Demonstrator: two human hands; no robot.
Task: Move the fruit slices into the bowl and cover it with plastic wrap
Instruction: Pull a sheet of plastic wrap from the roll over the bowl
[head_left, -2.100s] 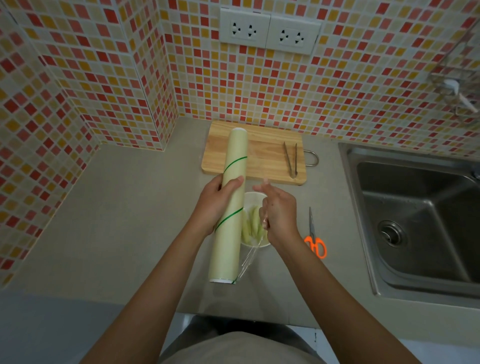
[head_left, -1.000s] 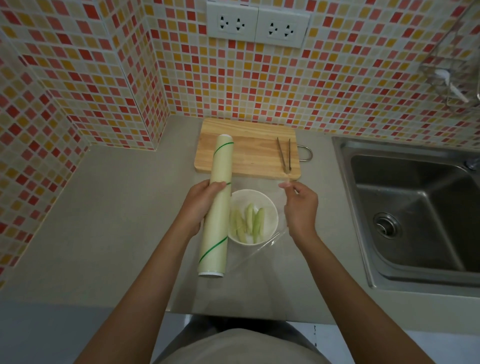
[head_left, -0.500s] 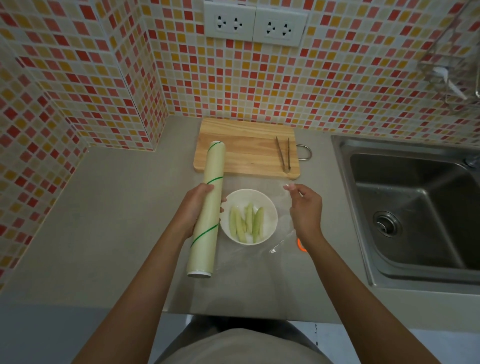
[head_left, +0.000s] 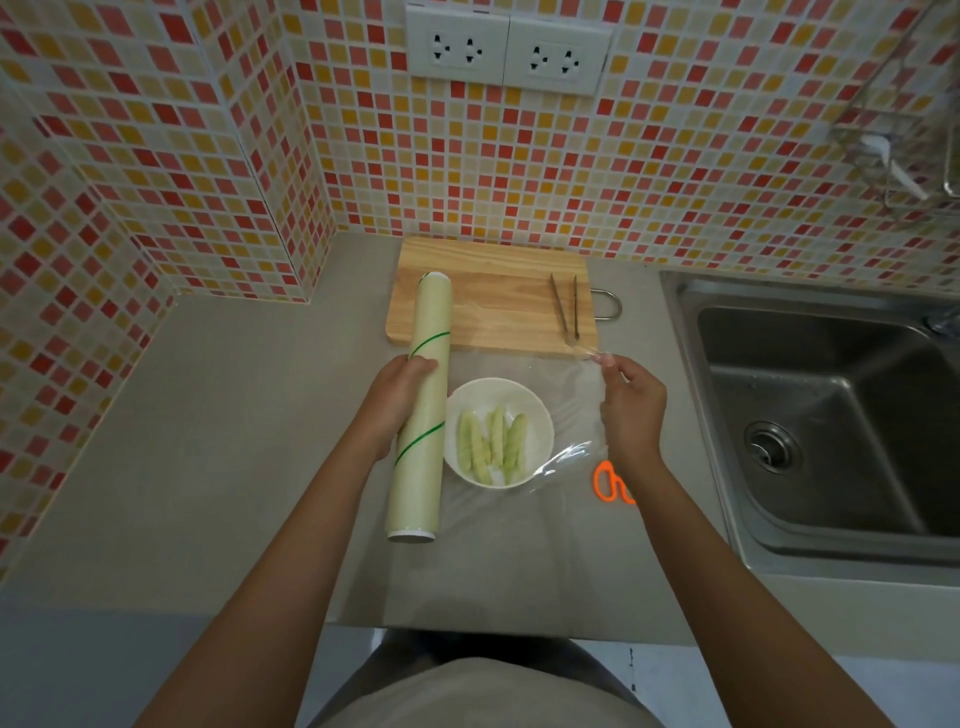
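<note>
A white bowl stands on the grey counter with several pale green fruit slices in it. My left hand grips a long pale roll of plastic wrap just left of the bowl. A clear sheet of plastic wrap stretches from the roll over the bowl. My right hand pinches the sheet's far right corner, to the right of the bowl and near the cutting board's front edge.
A wooden cutting board with metal tongs on it lies behind the bowl. Orange-handled scissors lie under my right wrist. A steel sink is at the right. Tiled walls close in the back and left.
My right hand has drawn the wrap off the roll to the right and over the bowl. The left hand has moved the roll leftward, away from the bowl.
</note>
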